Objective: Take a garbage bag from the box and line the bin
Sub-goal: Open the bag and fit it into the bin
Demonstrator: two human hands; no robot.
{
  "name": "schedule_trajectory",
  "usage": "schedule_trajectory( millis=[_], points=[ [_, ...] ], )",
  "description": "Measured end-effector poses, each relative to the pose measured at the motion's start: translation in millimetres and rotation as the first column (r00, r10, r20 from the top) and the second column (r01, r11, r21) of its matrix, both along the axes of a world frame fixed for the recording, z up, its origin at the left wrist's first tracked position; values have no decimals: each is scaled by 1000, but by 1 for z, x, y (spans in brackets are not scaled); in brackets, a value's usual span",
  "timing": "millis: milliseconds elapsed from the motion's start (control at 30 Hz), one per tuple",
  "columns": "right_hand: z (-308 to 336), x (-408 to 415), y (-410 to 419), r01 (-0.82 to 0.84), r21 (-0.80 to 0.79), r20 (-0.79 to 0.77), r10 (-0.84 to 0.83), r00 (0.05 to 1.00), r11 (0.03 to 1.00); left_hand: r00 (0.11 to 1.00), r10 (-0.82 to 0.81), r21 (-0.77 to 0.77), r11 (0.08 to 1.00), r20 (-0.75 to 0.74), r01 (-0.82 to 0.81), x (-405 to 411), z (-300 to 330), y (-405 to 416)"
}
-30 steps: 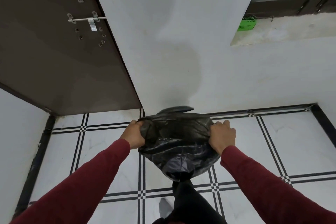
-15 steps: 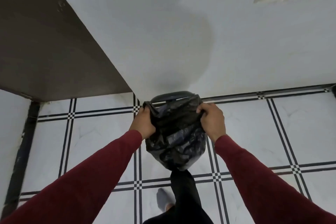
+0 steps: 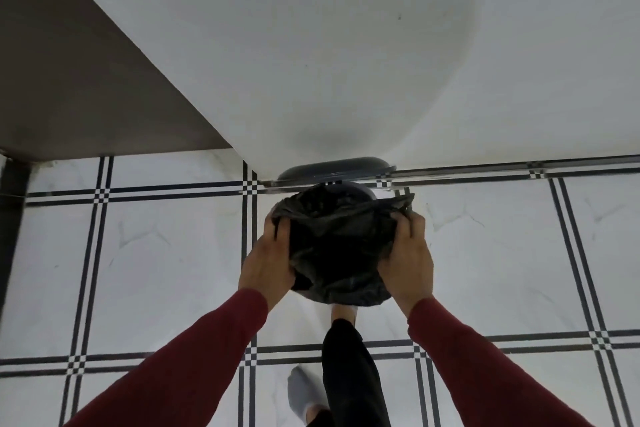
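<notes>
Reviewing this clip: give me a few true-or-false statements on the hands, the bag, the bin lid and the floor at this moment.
1. Both hands grip the black garbage bag. True: left hand, right hand.
2. The bin lid is shut. False: it stands open against the wall.
3. The floor is white tile with dark lines. True.
4. The sleeves are blue. False: both sleeves are dark red.

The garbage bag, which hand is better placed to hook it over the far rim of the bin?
Probably the right hand: its fingers grip the garbage bag nearer the far rim of the bin, where a loose corner sticks out. The left hand holds the near-left edge.
</notes>
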State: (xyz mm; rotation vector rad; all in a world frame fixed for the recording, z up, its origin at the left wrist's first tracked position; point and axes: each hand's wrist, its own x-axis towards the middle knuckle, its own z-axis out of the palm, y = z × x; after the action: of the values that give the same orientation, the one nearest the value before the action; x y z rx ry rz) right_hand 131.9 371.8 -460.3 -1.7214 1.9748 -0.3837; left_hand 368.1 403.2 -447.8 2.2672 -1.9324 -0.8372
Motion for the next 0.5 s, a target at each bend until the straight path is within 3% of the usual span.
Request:
schedule_trajectory(
  millis=[100, 233, 300, 400, 467, 500],
  points=[
    [-27, 2, -5, -206, 78, -135, 215, 967, 975, 997, -64, 73, 995, 43, 61, 8, -27, -7],
    [-49, 2, -28, -177, 87, -121, 187, 975, 980, 997, 34, 123, 992, 65, -42, 3, -49, -27],
    [-50, 3, -41, -105, -6, -36, 105, 994, 994, 997, 59, 63, 996, 43, -62, -2, -54, -36],
    [-54, 4, -42, -68, -220, 69, 85, 994, 973, 999, -43, -35, 998, 15, 44, -10, -56, -38],
    [-65, 4, -33, -163, -114, 8, 165, 986, 980, 987, -141, 28, 990, 73, 140, -12, -64, -36],
    [-73, 4, -28, -236, 84, -38, 240, 970, 968, 975, -191, 98, 979, 114, 180, -10, -70, -35]
  ],
)
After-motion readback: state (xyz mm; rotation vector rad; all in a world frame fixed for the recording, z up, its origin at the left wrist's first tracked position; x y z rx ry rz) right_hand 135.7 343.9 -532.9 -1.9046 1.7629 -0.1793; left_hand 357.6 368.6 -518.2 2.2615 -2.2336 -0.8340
